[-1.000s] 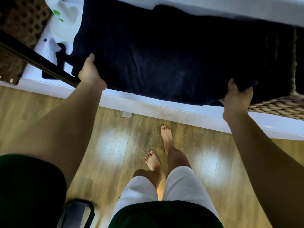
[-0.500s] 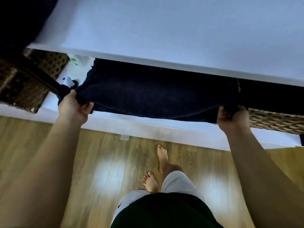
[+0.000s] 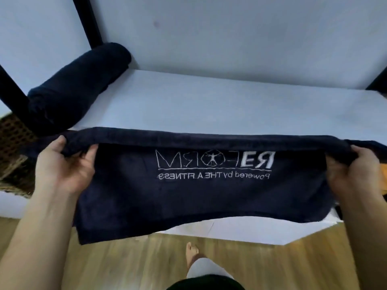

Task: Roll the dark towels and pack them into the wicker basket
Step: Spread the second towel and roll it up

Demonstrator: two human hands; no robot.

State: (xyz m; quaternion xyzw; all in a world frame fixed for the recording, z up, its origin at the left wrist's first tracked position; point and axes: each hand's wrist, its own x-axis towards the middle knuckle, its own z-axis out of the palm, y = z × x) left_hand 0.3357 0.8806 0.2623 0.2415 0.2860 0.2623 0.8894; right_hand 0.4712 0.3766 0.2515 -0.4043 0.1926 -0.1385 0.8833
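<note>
Fingers of left hand (image 3: pixel 62 168) and right hand (image 3: pixel 354 170) grip dark towel (image 3: pixel 209 197), rolled towel (image 3: pixel 77 84) behind.

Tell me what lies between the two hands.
In the head view, the dark towel spans the whole stretch between the left hand and right hand, each gripping its top edge; its white lettering reads mirrored.

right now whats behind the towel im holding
Behind the held towel lies a white shelf, with a rolled towel at its left. The shelf's front part is covered.
</note>
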